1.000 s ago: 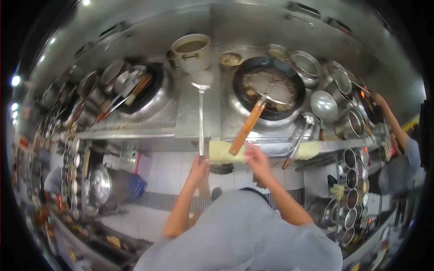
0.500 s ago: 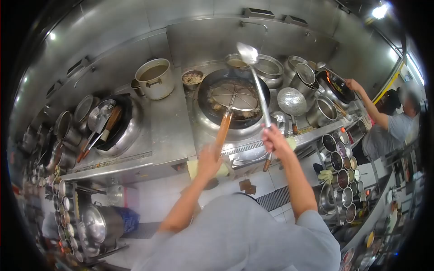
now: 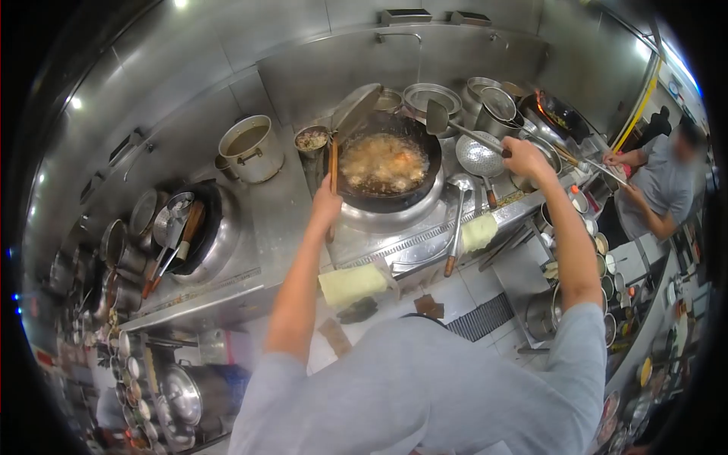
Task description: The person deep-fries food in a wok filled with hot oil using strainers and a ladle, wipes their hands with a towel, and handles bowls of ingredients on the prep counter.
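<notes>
My left hand (image 3: 327, 206) is wrapped round the wooden handle of a round strainer (image 3: 356, 114). The strainer is tipped up on edge over the wok's left side. In my right hand (image 3: 529, 159) is the handle of a wok spatula (image 3: 437, 117), its flat blade raised at the wok's right rim. Pieces of food bubble in frothing oil (image 3: 385, 163) inside the black wok (image 3: 387, 203). To the right lie a perforated skimmer (image 3: 479, 155) and a ladle (image 3: 459, 220) with a wooden handle end.
A tall pot of liquid (image 3: 249, 148) and a small bowl of food (image 3: 311, 140) stand left of the wok. Another wok (image 3: 216, 235) holding tools is farther left. Folded cloths (image 3: 353, 284) lie on the counter edge. A co-worker (image 3: 660, 182) stands at right, near a flaming wok (image 3: 557, 110).
The strainer has risen out of the wok and tipped up to the left, uncovering bubbling food. My right hand has moved right and up, and the spatula now slants leftward. The co-worker has shifted.
</notes>
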Demonstrator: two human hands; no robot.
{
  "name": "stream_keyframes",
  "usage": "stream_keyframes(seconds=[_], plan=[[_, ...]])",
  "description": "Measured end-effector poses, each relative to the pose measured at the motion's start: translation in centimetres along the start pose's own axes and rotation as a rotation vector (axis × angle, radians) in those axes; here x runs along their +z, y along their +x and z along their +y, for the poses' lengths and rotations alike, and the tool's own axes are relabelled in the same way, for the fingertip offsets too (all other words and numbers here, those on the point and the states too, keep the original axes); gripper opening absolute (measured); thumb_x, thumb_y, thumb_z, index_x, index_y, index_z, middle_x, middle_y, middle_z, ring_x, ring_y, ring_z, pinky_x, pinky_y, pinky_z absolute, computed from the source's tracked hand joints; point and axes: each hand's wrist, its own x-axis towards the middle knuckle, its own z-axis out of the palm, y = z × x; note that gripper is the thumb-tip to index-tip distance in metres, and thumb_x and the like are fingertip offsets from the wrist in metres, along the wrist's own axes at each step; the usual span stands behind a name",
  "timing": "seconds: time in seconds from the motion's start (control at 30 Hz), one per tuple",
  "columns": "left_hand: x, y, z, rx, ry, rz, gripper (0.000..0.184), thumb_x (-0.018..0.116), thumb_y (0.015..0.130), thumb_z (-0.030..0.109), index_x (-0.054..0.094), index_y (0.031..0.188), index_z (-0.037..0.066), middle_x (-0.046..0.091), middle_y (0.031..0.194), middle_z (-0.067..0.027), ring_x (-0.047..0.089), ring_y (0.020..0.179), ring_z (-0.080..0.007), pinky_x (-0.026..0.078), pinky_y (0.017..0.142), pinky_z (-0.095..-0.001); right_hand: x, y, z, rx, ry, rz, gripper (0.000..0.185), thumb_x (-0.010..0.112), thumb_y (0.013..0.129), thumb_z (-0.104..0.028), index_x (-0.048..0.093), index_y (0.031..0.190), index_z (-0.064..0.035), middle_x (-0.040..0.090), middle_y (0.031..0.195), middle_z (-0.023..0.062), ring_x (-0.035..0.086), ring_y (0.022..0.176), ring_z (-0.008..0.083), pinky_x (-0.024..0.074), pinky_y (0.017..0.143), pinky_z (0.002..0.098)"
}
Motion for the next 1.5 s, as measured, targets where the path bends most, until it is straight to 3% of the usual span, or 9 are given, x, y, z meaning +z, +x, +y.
stream_keyframes(seconds=[0.17, 0.33, 0.4, 0.53, 0.83, 1.07, 1.33, 1.43, 1.5], plan=[[-3.4, -2.2, 2.1, -0.051, -0.192, 0.004, 0.064, 0.047, 0.081, 0.004, 0.033, 0.143, 0.007, 0.059, 0.114, -0.0250, 0.061, 0.098, -0.0362, 0.047, 0.084, -0.0406, -2.8, 3.2, -3.5, -0.085, -0.229, -0.080, 0.032, 0.060, 0.070, -0.006, 0.066, 0.102, -0.0070, 0.067, 0.097, 0.0193, 0.065, 0.093, 0.0353, 0.0518, 0.079, 0.0423], [-2.9, -5.7, 1.3, -0.143, -0.340, -0.082, 0.064, 0.047, 0.082, 0.006, 0.033, 0.144, 0.008, 0.060, 0.109, -0.0212, 0.060, 0.079, -0.0244, 0.049, 0.069, -0.0342, -5.4, 5.1, -9.4, 0.047, -0.351, -0.444, 0.024, 0.064, 0.070, -0.008, 0.066, 0.094, -0.0035, 0.068, 0.073, 0.0133, 0.064, 0.057, 0.0223, 0.0508, 0.050, 0.0358], [-2.3, -6.6, 0.9, -0.246, -0.308, -0.160, 0.064, 0.048, 0.081, 0.006, 0.034, 0.143, 0.007, 0.059, 0.113, -0.0238, 0.062, 0.089, -0.0301, 0.049, 0.077, -0.0367, -5.4, 5.9, -9.9, 0.092, -0.256, -0.527, 0.015, 0.062, 0.074, -0.008, 0.065, 0.087, -0.0010, 0.068, 0.071, 0.0123, 0.062, 0.052, 0.0183, 0.0481, 0.045, 0.0338], [0.3, -5.3, -2.1, -0.007, -0.184, 0.014, 0.065, 0.049, 0.078, 0.004, 0.036, 0.141, 0.004, 0.054, 0.122, -0.0283, 0.054, 0.113, -0.0393, 0.042, 0.095, -0.0405, -3.8, 6.9, -8.6, 0.215, 0.005, -0.700, 0.013, 0.062, 0.080, -0.013, 0.063, 0.080, -0.0006, 0.068, 0.069, 0.0108, 0.051, 0.044, 0.0105, 0.0390, 0.037, 0.0271], [1.5, -0.7, -2.5, -0.060, -0.181, -0.047, 0.070, 0.051, 0.075, 0.003, 0.034, 0.142, 0.004, 0.059, 0.115, -0.0271, 0.059, 0.101, -0.0384, 0.046, 0.087, -0.0406, 5.0, 1.3, -4.5, 0.308, 0.530, -0.620, 0.017, 0.063, 0.083, -0.015, 0.061, 0.097, -0.0070, 0.060, 0.063, 0.0019, 0.047, 0.045, 0.0063, 0.0362, 0.040, 0.0243], [2.2, 0.9, -1.8, -0.248, -0.391, -0.176, 0.070, 0.049, 0.077, 0.002, 0.032, 0.144, 0.011, 0.063, 0.101, -0.0221, 0.063, 0.077, -0.0284, 0.051, 0.066, -0.0383, 11.0, -1.2, -5.4, 0.195, 0.715, -0.515, 0.024, 0.064, 0.084, -0.015, 0.057, 0.104, -0.0030, 0.058, 0.064, 0.0022, 0.047, 0.044, 0.0080, 0.0331, 0.037, 0.0235], [0.5, 1.2, -4.2, 0.042, -0.196, -0.002, 0.065, 0.050, 0.081, 0.002, 0.034, 0.143, 0.009, 0.062, 0.104, -0.0211, 0.063, 0.079, -0.0272, 0.050, 0.070, -0.0358, 6.2, -2.7, -3.9, 0.244, 0.784, -0.617, 0.030, 0.063, 0.085, -0.012, 0.055, 0.113, -0.0041, 0.055, 0.065, 0.0014, 0.044, 0.044, 0.0069, 0.0282, 0.036, 0.0244], [-1.7, -0.2, -2.0, 0.043, -0.316, -0.017, 0.063, 0.051, 0.087, 0.002, 0.029, 0.145, 0.009, 0.053, 0.070, -0.0038, 0.049, 0.054, -0.0120, 0.042, 0.045, -0.0284, 3.0, -2.1, -3.5, 0.256, 0.731, -0.650, 0.031, 0.063, 0.083, -0.013, 0.057, 0.112, -0.0049, 0.056, 0.066, 0.0005, 0.045, 0.046, 0.0069, 0.0304, 0.038, 0.0241], [-3.6, -2.5, 0.3, 0.000, -0.363, -0.061, 0.063, 0.051, 0.086, 0.002, 0.029, 0.145, 0.009, 0.053, 0.072, -0.0037, 0.049, 0.054, -0.0115, 0.042, 0.045, -0.0275, 0.2, -1.8, -4.0, 0.252, 0.636, -0.650, 0.027, 0.063, 0.083, -0.013, 0.059, 0.109, -0.0063, 0.057, 0.065, -0.0006, 0.046, 0.046, 0.0063, 0.0325, 0.040, 0.0248]])
